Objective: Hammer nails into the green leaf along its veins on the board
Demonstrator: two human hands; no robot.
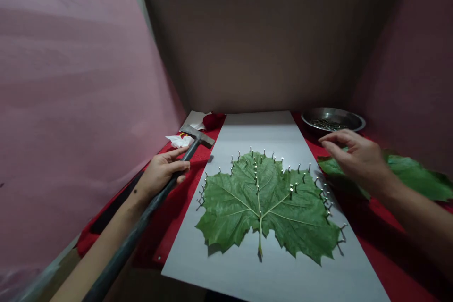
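A large green leaf (240,198) lies flat on a long white board (260,127). Several nails (291,192) stand upright around its upper and side edges and along its middle vein. My left hand (163,170) grips the handle of a hammer (191,148), whose metal head hangs left of the board. My right hand (354,158) is raised above the red cloth, between the leaf and a metal bowl (334,114) of nails. Its thumb and index finger are pinched together; whatever sits between the tips is too small to make out.
More green leaves (417,174) lie on the red cloth (382,240) under and beside my right arm. White tissue (180,141) and a dark red object (213,121) rest at the back left. Pink walls (88,80) close in both sides, with a dark wall behind.
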